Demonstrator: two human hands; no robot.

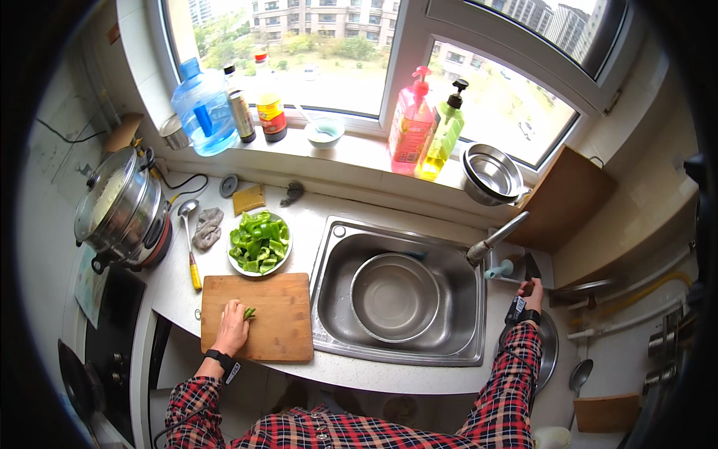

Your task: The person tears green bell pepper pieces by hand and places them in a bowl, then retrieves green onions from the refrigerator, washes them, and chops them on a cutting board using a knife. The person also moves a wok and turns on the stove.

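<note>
My left hand (233, 323) rests on the wooden cutting board (278, 340), its fingers closed over some green pepper pieces (250, 313) that poke out at its right side. Behind the board stands a white plate (235, 265) heaped with cut green pepper (259, 241). Out past the sink's right side, my right hand (532, 295) is wrapped round the handle of a kitchen knife (532, 266). Its dark blade points away from me, beside a small light-blue item (499, 269) on the counter.
A steel sink (324, 299) holds a round metal basin (356, 299). A ladle (188, 232), a grey rag (209, 229) and a steamer pot (123, 213) stand left. Bottles, including a green pump bottle (443, 138), and metal bowls (491, 173) line the windowsill. The faucet (497, 238) juts over the sink.
</note>
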